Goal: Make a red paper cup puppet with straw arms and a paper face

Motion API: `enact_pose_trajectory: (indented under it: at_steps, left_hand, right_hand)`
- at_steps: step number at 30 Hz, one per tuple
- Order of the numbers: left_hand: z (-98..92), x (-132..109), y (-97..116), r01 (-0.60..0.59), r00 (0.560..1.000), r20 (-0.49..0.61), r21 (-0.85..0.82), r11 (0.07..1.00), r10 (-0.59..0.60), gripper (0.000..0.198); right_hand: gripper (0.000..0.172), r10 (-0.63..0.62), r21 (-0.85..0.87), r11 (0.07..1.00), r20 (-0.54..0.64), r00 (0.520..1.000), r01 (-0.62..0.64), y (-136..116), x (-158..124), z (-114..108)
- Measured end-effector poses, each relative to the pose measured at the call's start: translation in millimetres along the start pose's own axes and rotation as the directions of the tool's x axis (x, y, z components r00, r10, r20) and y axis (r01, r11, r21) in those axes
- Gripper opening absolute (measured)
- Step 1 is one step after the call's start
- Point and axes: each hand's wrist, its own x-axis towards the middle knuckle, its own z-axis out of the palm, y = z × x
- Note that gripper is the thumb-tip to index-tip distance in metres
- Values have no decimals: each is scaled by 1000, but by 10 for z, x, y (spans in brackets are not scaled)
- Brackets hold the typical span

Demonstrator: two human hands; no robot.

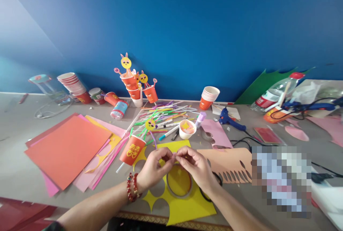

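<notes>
My left hand (158, 163), with red bead bracelets (131, 187) at its wrist, and my right hand (193, 163) meet at their fingertips. Both are closed in a pinch on a small pink piece (174, 155), mostly hidden by the fingers. Below them a roll of tape (167, 184) lies on a yellow sheet (193, 207) with round holes cut out. Black-handled scissors (205, 196) sit partly under my right wrist. To the left, a red paper cup (133, 150) leans with straws and a yellow bunny face (150, 124).
Orange and pink sheets (71, 148) cover the left. Many loose straws (171, 111) and a white cup of cut pieces (187, 134) lie ahead. Decorated bunny cups (128, 80) stand at the back. A blue glue gun (230, 119) and plastic bottle (278, 91) are right.
</notes>
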Motion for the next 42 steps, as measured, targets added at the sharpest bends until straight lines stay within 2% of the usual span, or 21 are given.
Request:
enact_pose_trajectory:
  at_steps: [3, 6, 11, 15, 19, 25, 30, 36, 42]
  left_hand:
    - [-10, -4, -25, 17, 1000, 8, -68, 998, -17, 20]
    - [-24, -2, -23, 41, 999, 4, -126, 991, -40, 24]
    - [-38, -6, 17, 42, 999, -6, -132, 990, -43, 27]
    - [-44, -9, 36, -13, 1000, -1, -72, 997, 13, 24]
    - [-47, -8, 28, -80, 997, 10, -26, 996, 80, 19]
    - [-47, -12, -12, -110, 994, 12, 26, 994, 110, 17]
    - [-51, -15, -13, -61, 998, 20, 2, 998, 61, 19]
    - [-23, -31, -35, 83, 996, 43, -141, 987, -78, 25]
    - [-12, -50, -101, 130, 991, 64, -265, 955, -117, 27]
  right_hand:
    - [13, -126, -134, 983, -20, 992, 122, 0, 2, 10]
    - [13, -187, -209, 961, -18, 982, 179, -14, -7, 21]
    - [34, -74, -159, 985, -50, 996, 65, -34, -42, 15]
    - [17, -15, -133, 991, -6, 1000, 14, -55, -47, 9]
    - [20, -28, -153, 988, 7, 1000, 29, -49, -34, 22]
    - [22, -38, -140, 989, 19, 999, 41, -45, -20, 32]
    - [22, -41, -128, 991, 29, 999, 44, -64, -34, 30]
    - [25, -34, -102, 994, -10, 999, 32, -76, -43, 44]
    - [25, 12, -99, 995, -4, 1000, -13, -92, -25, 44]
